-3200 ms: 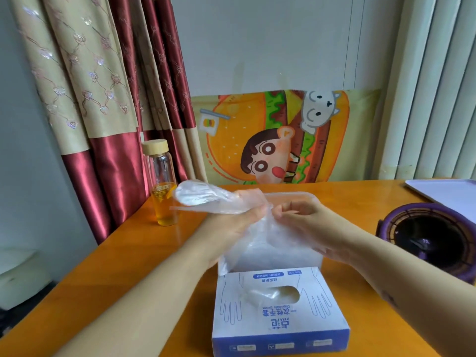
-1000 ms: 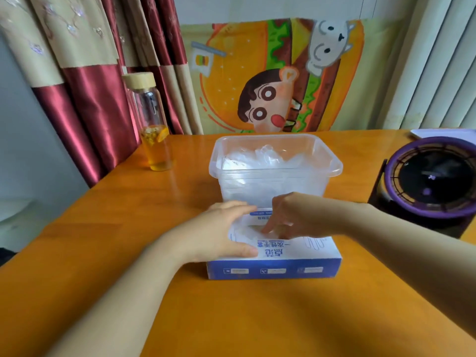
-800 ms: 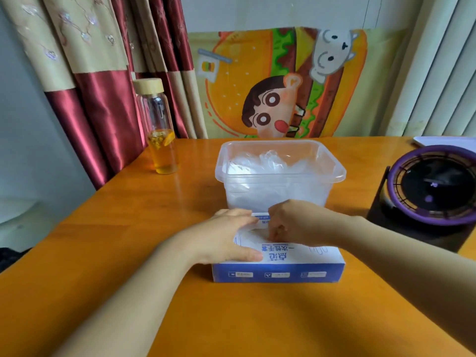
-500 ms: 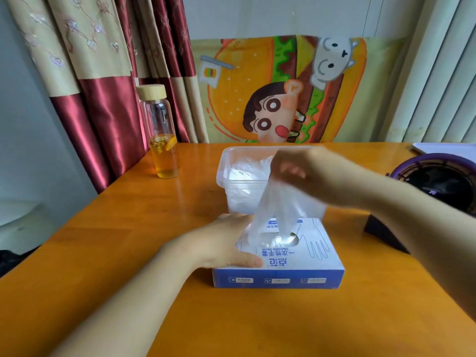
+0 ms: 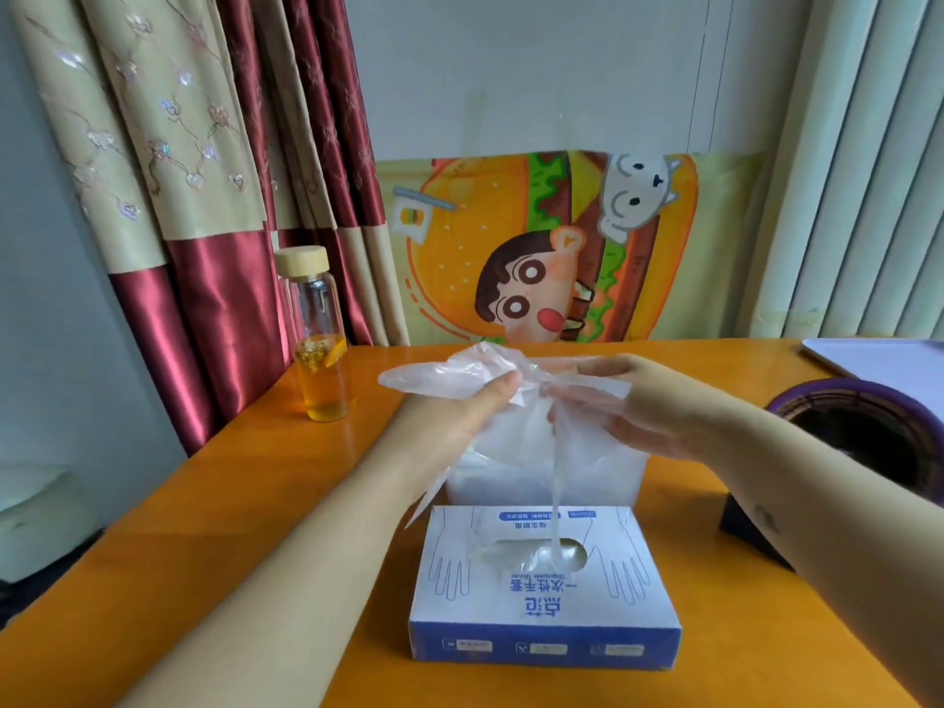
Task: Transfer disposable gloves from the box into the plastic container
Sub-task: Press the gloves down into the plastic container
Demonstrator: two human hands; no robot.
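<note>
A blue and white glove box (image 5: 544, 600) lies on the orange table near me, its oval opening showing clear film. Behind it stands the clear plastic container (image 5: 597, 482), mostly hidden by my hands, with crumpled gloves inside. A thin clear disposable glove (image 5: 449, 378) is stretched between both hands above the container. My left hand (image 5: 459, 408) pinches its left part, which sticks out to the left. My right hand (image 5: 649, 406) holds the other part, which drapes over its fingers. A strand of film hangs down into the box opening.
A glass bottle (image 5: 319, 344) with yellow liquid and a wooden lid stands at the table's back left. A black and purple round device (image 5: 868, 436) sits at the right, a white flat object (image 5: 889, 360) behind it. Curtains and a cartoon poster line the wall.
My right hand pulled a glove up out of the box. My left hand left the box top and took hold of the glove, and both now hold it above the container.
</note>
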